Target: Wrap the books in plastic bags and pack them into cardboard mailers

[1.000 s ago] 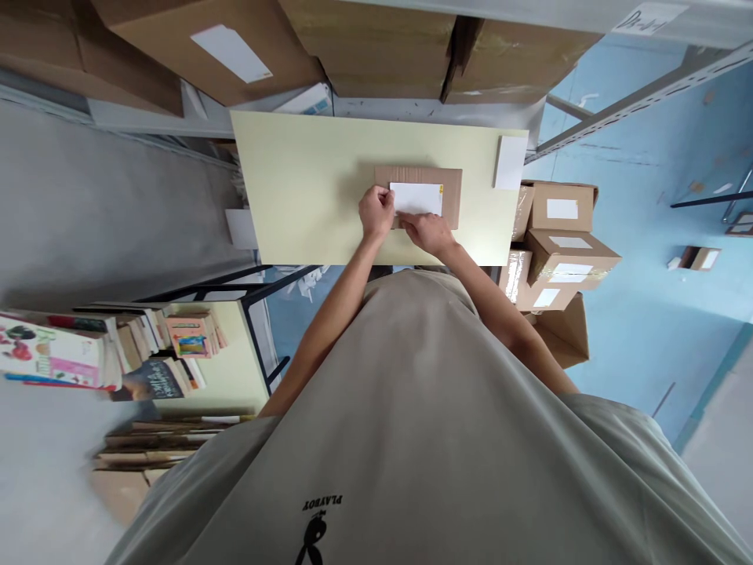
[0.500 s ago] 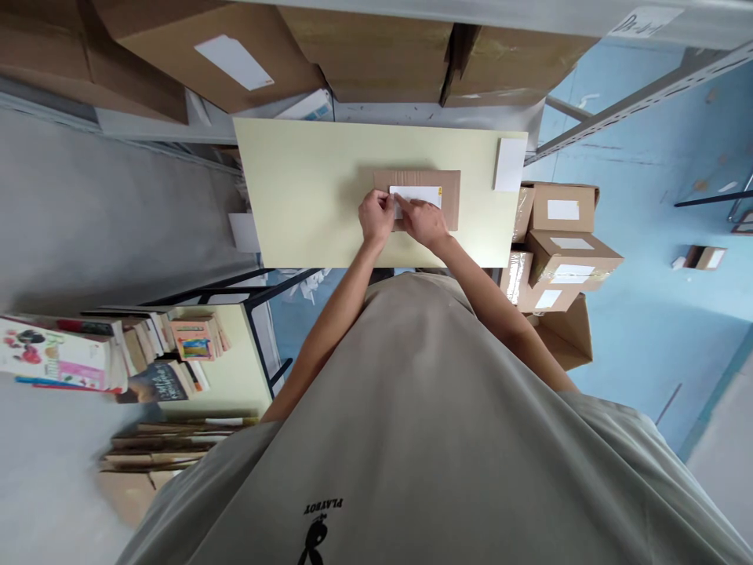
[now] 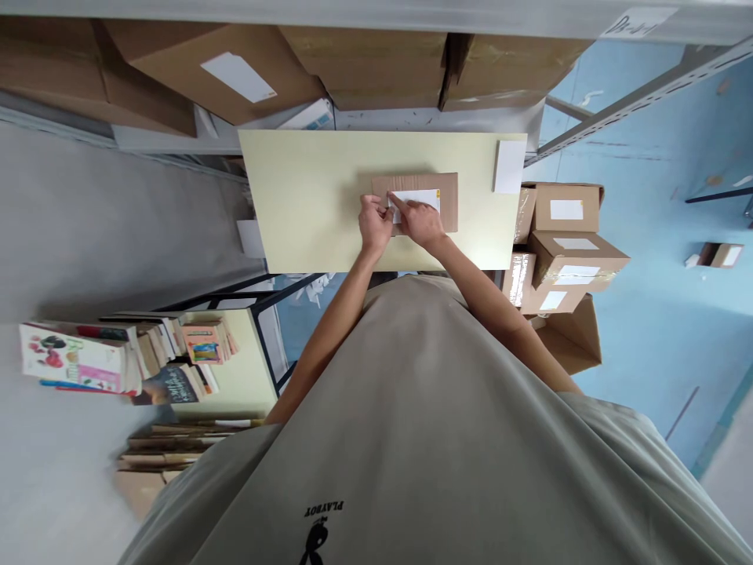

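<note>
White label (image 3: 420, 195) on a small brown box (image 3: 449, 204)

On the pale table (image 3: 311, 196), the box lies with its long side running left to right, across the person's front. The label sits on top of the box, its own long side running the same way.

What counts is the label's left end. The right hand (image 3: 422, 223) comes over the box's near side and covers part of the label, its forefinger stretched leftward with the tip at the label's far left corner. Its other fingers look bent; whether they grip anything, I cannot tell. The left hand (image 3: 375, 224) is nearer the box's left end, thumb and fingertips close together just beside the label's left edge; a pinch there cannot be confirmed.

Well to the right of the box lies a white card (image 3: 510, 166). Beyond the box, large cartons (image 3: 368, 74) stand on a grey shelf (image 3: 382, 119).
</note>
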Motion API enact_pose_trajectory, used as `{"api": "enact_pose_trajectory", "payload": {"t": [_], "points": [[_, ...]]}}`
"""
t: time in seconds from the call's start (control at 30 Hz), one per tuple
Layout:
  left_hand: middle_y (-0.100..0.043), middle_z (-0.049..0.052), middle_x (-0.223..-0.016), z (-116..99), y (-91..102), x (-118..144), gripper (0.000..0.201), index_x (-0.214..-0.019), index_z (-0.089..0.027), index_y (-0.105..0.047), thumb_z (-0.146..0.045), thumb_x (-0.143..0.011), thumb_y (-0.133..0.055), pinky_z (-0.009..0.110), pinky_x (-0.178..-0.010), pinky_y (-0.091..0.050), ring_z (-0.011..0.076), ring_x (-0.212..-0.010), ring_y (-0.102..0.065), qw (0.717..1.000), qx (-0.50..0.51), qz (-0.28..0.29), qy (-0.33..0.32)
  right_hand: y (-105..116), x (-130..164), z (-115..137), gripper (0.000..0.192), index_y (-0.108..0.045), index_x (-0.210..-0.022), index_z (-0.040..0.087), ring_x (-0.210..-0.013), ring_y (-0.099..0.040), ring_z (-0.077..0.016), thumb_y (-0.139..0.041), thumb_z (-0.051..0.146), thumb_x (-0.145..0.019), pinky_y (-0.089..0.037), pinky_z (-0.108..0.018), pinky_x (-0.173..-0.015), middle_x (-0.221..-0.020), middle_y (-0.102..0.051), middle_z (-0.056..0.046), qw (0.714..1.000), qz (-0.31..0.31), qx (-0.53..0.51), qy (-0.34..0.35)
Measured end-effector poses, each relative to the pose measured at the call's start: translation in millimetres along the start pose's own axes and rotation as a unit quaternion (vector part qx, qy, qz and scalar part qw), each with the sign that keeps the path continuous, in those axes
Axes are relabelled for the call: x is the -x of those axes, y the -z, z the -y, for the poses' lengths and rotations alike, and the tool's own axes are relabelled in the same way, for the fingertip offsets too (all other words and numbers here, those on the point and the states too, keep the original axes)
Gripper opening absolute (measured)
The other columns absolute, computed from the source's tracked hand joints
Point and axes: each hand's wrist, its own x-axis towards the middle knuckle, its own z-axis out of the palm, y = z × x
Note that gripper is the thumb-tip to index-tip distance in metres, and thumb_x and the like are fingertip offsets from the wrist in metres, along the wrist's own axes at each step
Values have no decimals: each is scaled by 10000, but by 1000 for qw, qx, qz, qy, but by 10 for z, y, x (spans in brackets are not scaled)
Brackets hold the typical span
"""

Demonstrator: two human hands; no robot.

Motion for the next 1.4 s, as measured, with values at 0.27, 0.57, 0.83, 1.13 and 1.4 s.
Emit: {"api": "enact_pose_trajectory", "payload": {"t": [0.27,0.57,0.83,1.13,1.4], "points": [[-686,-9,-886,29,23,-54,348,-1150,-289,-667,-112,-871,-776,353,-976,-624,207,-930,-743,1000,-3,22,-6,-25,158,-137,762,-325,-1921,140,-1240,-765,-339,-436,148,-1167,-558,-446,-1091,-1398,-833,-242,999,-20,9,-41],[-648,-30,-839,132,-68,-109,346,-1070,-267,-606,-66,-845,-777,338,-961,-591,208,-900,-730,1000,18,-4,-15,-86,385,-156,801,-115,-1929,23,-1314,-735,-381,-354,130,-1172,-563,-494,-1137,-1476,-772,-342,993,11,40,-111],[-646,-17,-850,195,-93,-112,332,-1039,-273,-616,-113,-868,-851,340,-919,-613,207,-868,-698,999,32,-10,-40,-97,397,-8,803,-149,-1946,112,-1331,-758,-366,-329,74,-1164,-572,-499,-1158,-1458,-800,-292,996,66,11,-49],[-788,120,-1297,462,109,134,231,-1147,-236,-678,-131,-957,-757,372,-1147,-622,257,-1252,-775,994,46,-98,24,-338,918,-1000,684,-425,-1876,136,-1104,-790,-351,-397,332,-1221,-631,-482,-1022,-1360,-826,-237,973,-107,-141,-150],[-784,158,-1513,580,84,563,528,-1275,-232,-766,-104,-762,-760,562,-1325,-563,389,-1556,-685,984,60,-38,160,-653,965,-1223,474,-794,-1538,144,-918,-790,-237,-638,347,-1140,-674,-434,-1004,-1469,-741,-210,911,-119,-366,-145]]}}
